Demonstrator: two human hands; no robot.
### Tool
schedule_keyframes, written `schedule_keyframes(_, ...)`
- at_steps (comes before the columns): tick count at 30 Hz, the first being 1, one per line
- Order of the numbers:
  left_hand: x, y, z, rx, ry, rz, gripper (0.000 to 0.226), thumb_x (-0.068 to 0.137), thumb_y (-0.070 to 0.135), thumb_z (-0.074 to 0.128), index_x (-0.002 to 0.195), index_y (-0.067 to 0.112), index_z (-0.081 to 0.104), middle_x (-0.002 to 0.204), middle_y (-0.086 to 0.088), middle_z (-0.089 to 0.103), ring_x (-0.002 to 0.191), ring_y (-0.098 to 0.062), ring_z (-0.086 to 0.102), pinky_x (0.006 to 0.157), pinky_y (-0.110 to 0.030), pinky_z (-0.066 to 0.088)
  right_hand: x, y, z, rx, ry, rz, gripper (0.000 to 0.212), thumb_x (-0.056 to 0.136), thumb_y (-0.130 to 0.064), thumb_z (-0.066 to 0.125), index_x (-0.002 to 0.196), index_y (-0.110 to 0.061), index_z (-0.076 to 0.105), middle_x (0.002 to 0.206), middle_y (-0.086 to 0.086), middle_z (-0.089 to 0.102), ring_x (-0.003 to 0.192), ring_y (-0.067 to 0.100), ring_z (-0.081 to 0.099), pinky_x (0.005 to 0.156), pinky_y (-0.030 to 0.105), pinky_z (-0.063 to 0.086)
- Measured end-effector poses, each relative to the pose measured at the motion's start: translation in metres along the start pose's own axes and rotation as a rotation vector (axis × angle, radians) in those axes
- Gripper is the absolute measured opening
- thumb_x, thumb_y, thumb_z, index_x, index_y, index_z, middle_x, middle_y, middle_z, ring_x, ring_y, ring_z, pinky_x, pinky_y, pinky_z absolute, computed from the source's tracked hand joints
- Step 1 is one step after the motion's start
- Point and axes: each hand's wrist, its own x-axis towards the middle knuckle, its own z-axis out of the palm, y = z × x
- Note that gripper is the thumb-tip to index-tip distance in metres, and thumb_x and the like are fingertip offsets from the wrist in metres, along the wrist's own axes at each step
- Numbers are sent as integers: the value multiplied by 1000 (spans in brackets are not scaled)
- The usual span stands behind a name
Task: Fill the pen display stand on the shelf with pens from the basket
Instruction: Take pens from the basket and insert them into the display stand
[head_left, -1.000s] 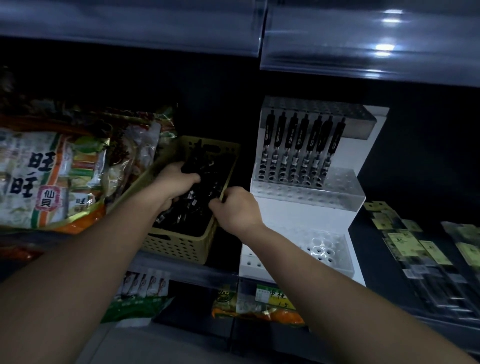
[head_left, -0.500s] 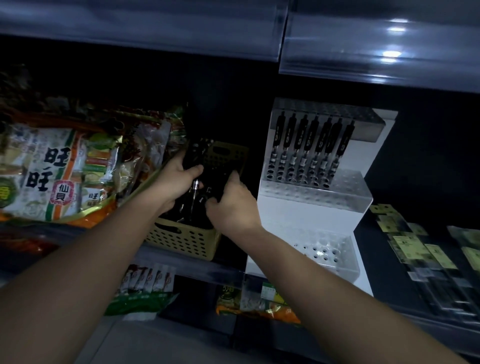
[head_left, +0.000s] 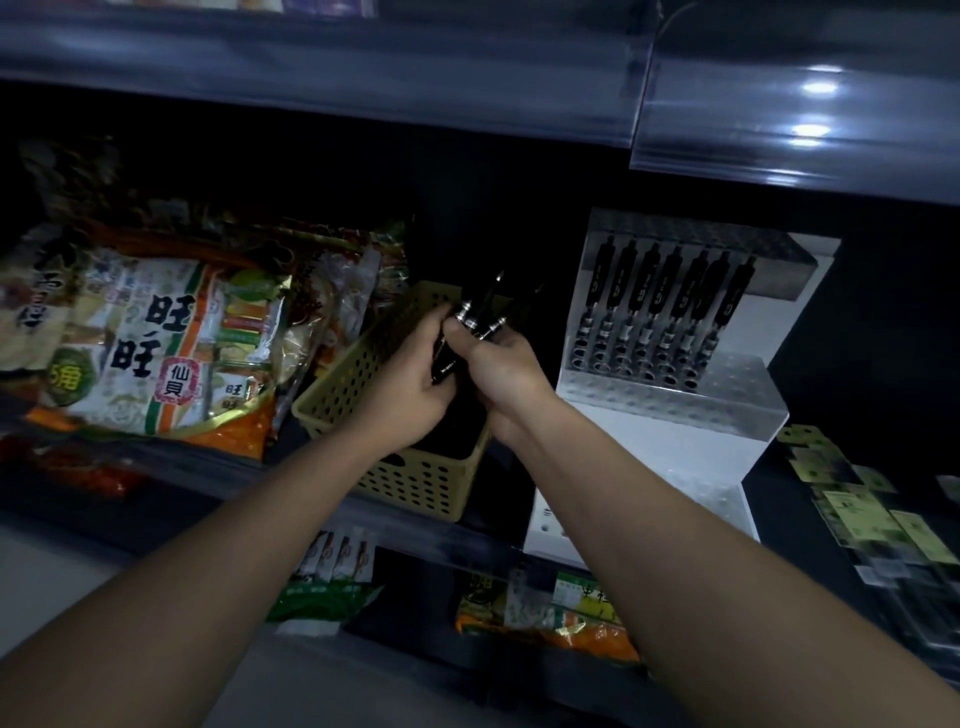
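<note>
Pens (head_left: 488, 299), a black bunch, sit in both our hands above the yellow basket (head_left: 415, 483). Left hand (head_left: 415, 384) fingers curl round the barrels, and right hand (head_left: 506, 369) fingers curl round them as well. White display stand (head_left: 670, 410) is just right of the basket, with a row of seven pens (head_left: 670, 291) upright in its upper tier.
</note>
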Motion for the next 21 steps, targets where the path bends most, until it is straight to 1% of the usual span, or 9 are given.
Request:
schedule_keyframes(2, 1, 1, -3, -73, -49, -52, 83, 87, 4, 61, 149, 30, 12, 138, 5, 46, 124, -7, 48, 104, -27, 40, 4, 2, 1, 50, -4, 12, 24, 92, -12, 61, 116, -9, 61, 97, 7, 68, 96, 24, 66, 82, 33, 54)
schedule_keyframes(4, 1, 4, -6, -109, -71, -139, 84, 85, 5, 63, 146, 33, 13, 122, 9, 53, 110, -7, 56, 96, -33, 48, 6, 2, 0, 59, -5, 13, 22, 92, -11, 60, 115, -10, 61, 94, 6, 68, 91, 24, 66, 76, 32, 54)
schedule_keyframes(6, 3, 8, -8, -238, -63, -245, 70, 88, 7, 57, 144, 26, 18, 110, 10, 53, 98, -6, 55, 84, -29, 49, 7, 3, -2, 52, -15, 25, 23, 94, -11, 58, 116, -8, 62, 99, 10, 69, 93, 27, 67, 76, 35, 56)
schedule_keyframes(9, 7, 9, -11, -458, -38, -380, 47, 94, 9, 52, 136, 18, 32, 109, -1, 59, 96, -11, 58, 73, -26, 47, 6, 4, -6, 39, -31, 55, 23, 96, -12, 54, 118, -9, 62, 106, 12, 69, 96, 28, 67, 77, 37, 57)
schedule_keyframes(11, 7, 9, -11, -428, -78, -396, 39, 95, 12, 54, 131, 18, 38, 112, 1, 60, 98, -7, 58, 74, -22, 48, 4, 3, -7, 43, -36, 75, 21, 98, -13, 51, 115, -11, 62, 103, 9, 69, 93, 24, 67, 70, 33, 56)
schedule_keyframes(13, 8, 8, -12, -447, -136, -395, 35, 95, 11, 54, 128, 18, 46, 115, 0, 62, 103, -10, 60, 83, -25, 49, 2, 0, -9, 49, -43, 95, 18, 99, -14, 50, 112, -13, 62, 99, 7, 68, 90, 21, 66, 67, 31, 55)
schedule_keyframes(17, 8, 8, -15, -492, -210, -395, 35, 95, 10, 53, 129, 16, 54, 119, -5, 65, 111, -19, 60, 96, -35, 48, -1, -5, -9, 36, -67, 115, 19, 99, -18, 50, 112, -12, 61, 106, 10, 67, 99, 24, 64, 77, 35, 56)
schedule_keyframes(19, 7, 10, -16, -519, -202, -389, 37, 94, 9, 54, 130, 16, 52, 120, -6, 64, 112, -20, 60, 93, -34, 49, -2, -7, -8, 45, -74, 107, 19, 99, -19, 49, 111, -12, 62, 107, 12, 68, 101, 25, 64, 85, 39, 55)
schedule_keyframes(21, 7, 14, -13, -541, -160, -377, 40, 94, 6, 54, 132, 15, 49, 119, -6, 63, 107, -18, 61, 82, -30, 54, -2, -8, -5, 49, -81, 88, 20, 100, -20, 48, 112, -13, 62, 106, 11, 68, 101, 25, 65, 86, 39, 54)
